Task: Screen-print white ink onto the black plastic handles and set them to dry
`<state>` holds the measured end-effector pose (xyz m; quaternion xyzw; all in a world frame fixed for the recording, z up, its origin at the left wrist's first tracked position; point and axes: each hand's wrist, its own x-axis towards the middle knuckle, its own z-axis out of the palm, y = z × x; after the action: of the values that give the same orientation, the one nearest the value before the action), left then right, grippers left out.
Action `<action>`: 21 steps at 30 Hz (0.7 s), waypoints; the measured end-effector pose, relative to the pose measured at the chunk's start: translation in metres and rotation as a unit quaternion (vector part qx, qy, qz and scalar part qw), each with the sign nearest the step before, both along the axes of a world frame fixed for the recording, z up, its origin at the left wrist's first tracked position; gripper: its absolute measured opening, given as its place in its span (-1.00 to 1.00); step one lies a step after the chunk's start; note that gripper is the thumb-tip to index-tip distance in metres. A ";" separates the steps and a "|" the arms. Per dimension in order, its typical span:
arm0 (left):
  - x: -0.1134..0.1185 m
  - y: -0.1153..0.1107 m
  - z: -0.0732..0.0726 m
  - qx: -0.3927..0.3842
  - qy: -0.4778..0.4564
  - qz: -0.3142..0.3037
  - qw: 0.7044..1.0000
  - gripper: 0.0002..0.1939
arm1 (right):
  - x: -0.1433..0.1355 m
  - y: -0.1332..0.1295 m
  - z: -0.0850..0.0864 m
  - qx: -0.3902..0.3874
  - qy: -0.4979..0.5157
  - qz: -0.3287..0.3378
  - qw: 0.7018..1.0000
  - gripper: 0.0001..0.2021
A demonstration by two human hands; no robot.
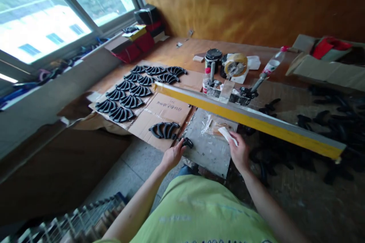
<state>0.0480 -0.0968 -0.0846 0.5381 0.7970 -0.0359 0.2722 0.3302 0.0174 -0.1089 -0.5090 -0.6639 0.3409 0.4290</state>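
Observation:
My left hand [173,156] is closed on a small black curved part [187,143], held over the left edge of a grey metal plate [211,152]. My right hand [238,151] grips a white strip [228,136] above the plate's right side. Near that strip, a clear bag [215,124] with brownish contents lies on the plate beside some thin white sticks [206,124]. A fanned row of black curved parts [164,130] rests on the cardboard [167,110], just left of my left hand.
Several black fanned rows [132,101] cover the back left cardboard. A long yellow-sided bar [245,115] crosses above the plate. Behind it stand a black can [213,57], a tape roll [236,65] and a tilted bottle [273,64]. Loose black parts [327,117] lie at right.

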 end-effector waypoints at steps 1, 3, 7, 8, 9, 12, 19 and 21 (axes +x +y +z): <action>0.000 0.000 0.000 -0.007 0.018 -0.005 1.000 -0.43 | -0.023 -0.011 0.002 0.027 -0.027 0.058 0.998 -0.67; 0.002 -0.001 0.001 -0.010 0.041 -0.015 0.999 -0.42 | -0.068 -0.027 0.004 0.083 -0.073 0.175 0.978 -0.56; 0.001 -0.002 0.000 -0.004 0.053 -0.034 0.998 -0.44 | -0.128 -0.037 -0.007 0.144 -0.162 0.297 0.930 -0.51; 0.001 -0.003 -0.001 -0.005 0.052 -0.037 0.998 -0.45 | -0.135 -0.039 -0.012 0.147 -0.182 0.312 0.921 -0.51; 0.000 -0.003 -0.001 -0.004 0.050 -0.040 0.998 -0.47 | -0.138 -0.041 -0.017 0.149 -0.198 0.323 0.914 -0.50; -0.001 -0.003 -0.001 0.008 0.048 -0.043 0.998 -0.49 | -0.130 -0.050 -0.027 0.152 -0.226 0.337 0.901 -0.46; 0.000 -0.003 0.001 0.014 0.060 -0.057 0.996 -0.46 | -0.110 -0.053 -0.017 0.151 -0.240 0.365 0.887 -0.47; 0.000 -0.003 0.000 0.014 0.070 -0.064 0.995 -0.46 | -0.117 -0.049 -0.014 0.149 -0.239 0.367 0.887 -0.48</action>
<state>0.0478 -0.0996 -0.0845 0.5879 0.7784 -0.0801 0.2051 0.2136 -0.0314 -0.1228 -0.2246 -0.9287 0.2391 0.1728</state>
